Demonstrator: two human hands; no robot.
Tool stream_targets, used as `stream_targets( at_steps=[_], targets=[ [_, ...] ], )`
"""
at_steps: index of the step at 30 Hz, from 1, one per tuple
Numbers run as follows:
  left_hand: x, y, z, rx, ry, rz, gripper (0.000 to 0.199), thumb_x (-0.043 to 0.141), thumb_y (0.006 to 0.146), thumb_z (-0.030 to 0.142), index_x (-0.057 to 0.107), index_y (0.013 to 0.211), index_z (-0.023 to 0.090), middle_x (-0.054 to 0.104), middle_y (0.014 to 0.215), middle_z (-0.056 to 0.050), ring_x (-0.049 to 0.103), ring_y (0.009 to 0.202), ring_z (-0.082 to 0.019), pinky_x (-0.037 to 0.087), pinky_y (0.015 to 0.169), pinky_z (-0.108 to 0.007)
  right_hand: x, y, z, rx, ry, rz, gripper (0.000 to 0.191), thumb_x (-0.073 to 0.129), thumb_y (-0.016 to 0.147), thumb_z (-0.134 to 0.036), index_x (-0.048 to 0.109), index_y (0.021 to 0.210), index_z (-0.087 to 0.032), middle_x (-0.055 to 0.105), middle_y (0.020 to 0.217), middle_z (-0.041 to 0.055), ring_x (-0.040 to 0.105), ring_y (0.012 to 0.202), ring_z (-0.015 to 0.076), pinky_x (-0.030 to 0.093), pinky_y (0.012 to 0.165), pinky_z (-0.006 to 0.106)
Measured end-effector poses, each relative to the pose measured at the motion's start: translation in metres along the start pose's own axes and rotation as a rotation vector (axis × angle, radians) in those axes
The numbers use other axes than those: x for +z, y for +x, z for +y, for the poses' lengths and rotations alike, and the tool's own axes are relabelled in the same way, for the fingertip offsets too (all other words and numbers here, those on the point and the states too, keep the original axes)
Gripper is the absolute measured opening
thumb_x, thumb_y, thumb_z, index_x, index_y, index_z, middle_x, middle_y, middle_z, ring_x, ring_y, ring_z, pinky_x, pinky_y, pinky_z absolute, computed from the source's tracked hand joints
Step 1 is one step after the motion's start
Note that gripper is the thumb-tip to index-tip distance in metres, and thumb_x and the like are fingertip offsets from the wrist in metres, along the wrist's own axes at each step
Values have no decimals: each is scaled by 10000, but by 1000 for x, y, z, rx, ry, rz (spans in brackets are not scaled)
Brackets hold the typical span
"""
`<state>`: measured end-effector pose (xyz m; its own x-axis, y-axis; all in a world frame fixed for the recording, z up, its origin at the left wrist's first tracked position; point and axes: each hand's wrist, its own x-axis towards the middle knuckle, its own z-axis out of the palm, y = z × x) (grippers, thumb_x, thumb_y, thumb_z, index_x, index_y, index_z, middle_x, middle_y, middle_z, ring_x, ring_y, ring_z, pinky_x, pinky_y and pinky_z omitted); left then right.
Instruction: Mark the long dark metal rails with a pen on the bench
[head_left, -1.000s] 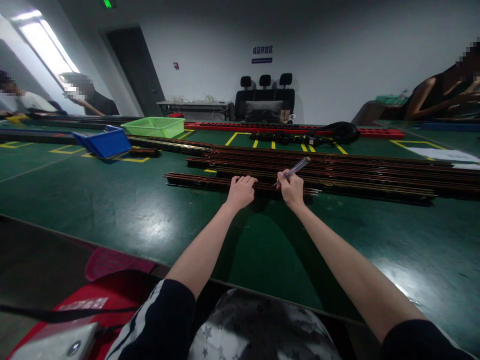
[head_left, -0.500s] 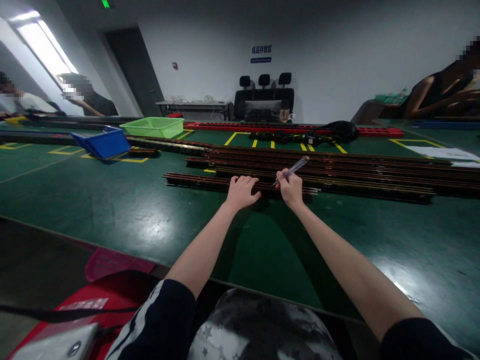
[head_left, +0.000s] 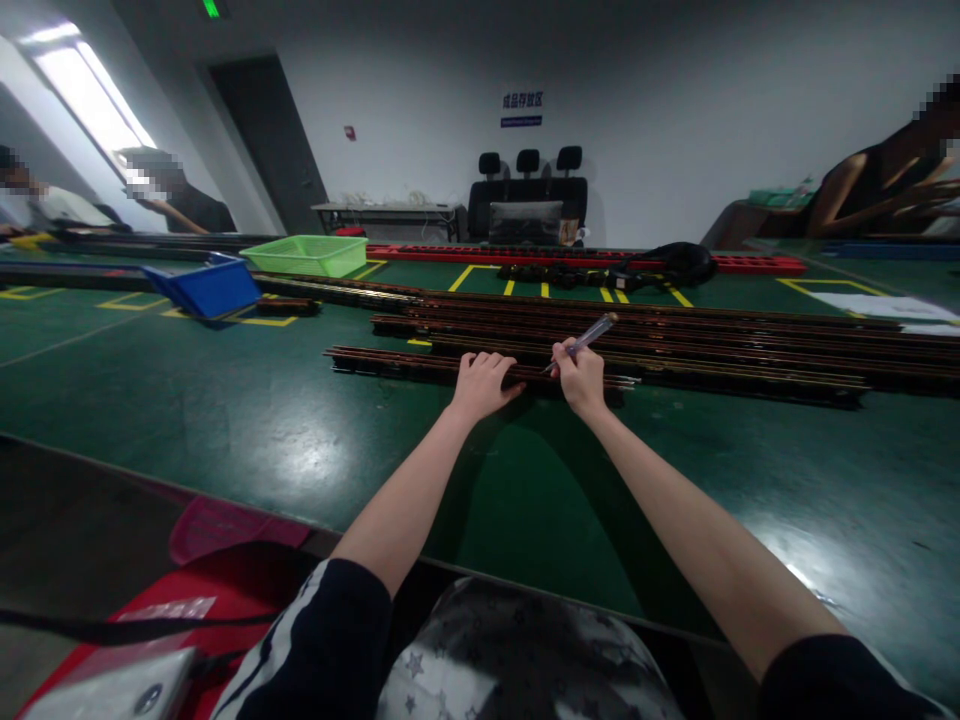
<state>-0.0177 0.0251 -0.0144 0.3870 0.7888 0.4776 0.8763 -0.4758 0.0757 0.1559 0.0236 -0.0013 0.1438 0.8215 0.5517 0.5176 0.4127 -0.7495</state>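
My left hand (head_left: 484,384) lies over a long dark strip with copper-coloured rods (head_left: 397,363), its fingers on the far side and its thumb on the near side, holding it against the green table. My right hand (head_left: 580,380) is closed around a slim screwdriver with a clear, purplish handle (head_left: 595,332). The handle leans up to the right, while the thin shaft points down to the left at the strip between my hands. Whether the tip touches the strip is too small to tell. Pale rod ends (head_left: 628,382) stick out right of my right hand.
More long copper-edged strips (head_left: 712,345) lie just behind. A blue bin (head_left: 214,288) and a green basket (head_left: 307,255) stand left. Farther back are a red rail (head_left: 757,264) and a black cable bundle (head_left: 679,264). People sit at the left and the right.
Both hands stay in nearly the same place. My left thumb has shifted slightly to the right along the strip; the screwdriver keeps almost the same tilt.
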Motion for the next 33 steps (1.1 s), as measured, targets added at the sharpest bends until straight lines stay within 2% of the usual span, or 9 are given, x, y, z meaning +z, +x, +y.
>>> stream_targets(
  at_steps=[6, 23, 33],
  targets=[
    [0, 0, 1, -4, -1, 10, 370, 509, 883, 466, 607, 1141, 219, 653, 1137, -67, 556, 1060, -247, 328, 959, -427, 1, 1, 1, -9, 6, 18, 324, 439, 865, -425, 501, 634, -207, 554, 507, 9, 563, 517, 177, 418, 615, 288],
    [-1, 1, 3, -19, -2, -7, 330, 504, 883, 411, 610, 1135, 226, 652, 1141, -69, 545, 1071, -259, 312, 977, -446, -2, -1, -5, 34, 78, 42, 380, 454, 848, -508, 525, 637, -199, 585, 524, 28, 582, 518, 178, 463, 593, 294],
    [-1, 1, 5, -12, 11, -12, 325, 499, 875, 397, 605, 1130, 224, 647, 1144, -77, 536, 1086, -267, 305, 983, -454, -1, 0, -4, 30, 69, 60, 347, 463, 853, -451, 516, 616, -202, 577, 506, 21, 573, 505, 174, 448, 582, 289]
  ],
)
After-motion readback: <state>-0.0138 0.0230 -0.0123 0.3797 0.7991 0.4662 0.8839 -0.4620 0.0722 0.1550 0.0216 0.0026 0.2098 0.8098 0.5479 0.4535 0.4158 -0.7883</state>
